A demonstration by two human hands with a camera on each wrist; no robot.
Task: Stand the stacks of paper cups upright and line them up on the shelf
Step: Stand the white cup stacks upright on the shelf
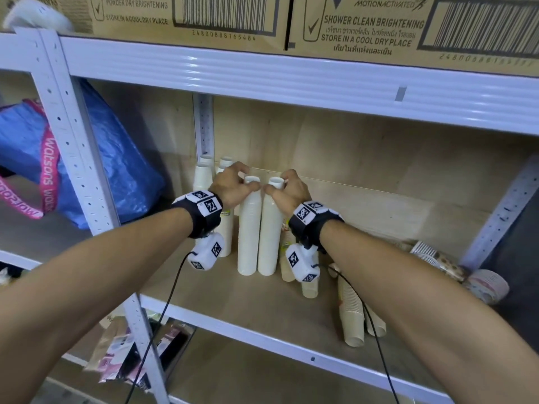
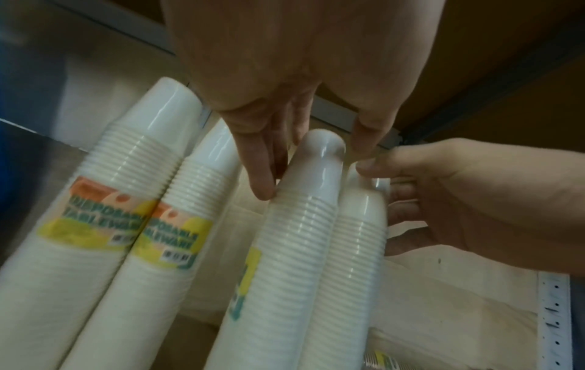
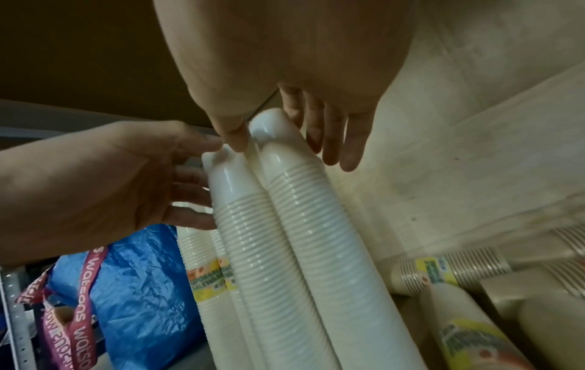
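White, ribbed stacks of paper cups stand upright side by side on the wooden shelf board (image 1: 233,301): the left hand (image 1: 230,185) curls its thumb and fingers round the top of the left stack (image 1: 248,228), and the right hand (image 1: 288,193) grips the top of the right stack (image 1: 269,234) the same way. More upright stacks (image 1: 204,176) stand behind them at the back left, several patterned stacks (image 1: 353,313) lie flat to the right, and a blue Watsons bag (image 1: 116,158) sits in the next bay.

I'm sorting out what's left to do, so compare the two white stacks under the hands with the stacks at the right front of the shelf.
The two white stacks stand upright, side by side; the right-front stacks lie on the shelf. The left hand and right hand hold the white stacks' tops; the lying ones are untouched. The white stacks look whiter, the lying ones more tan. Both are nested cups.
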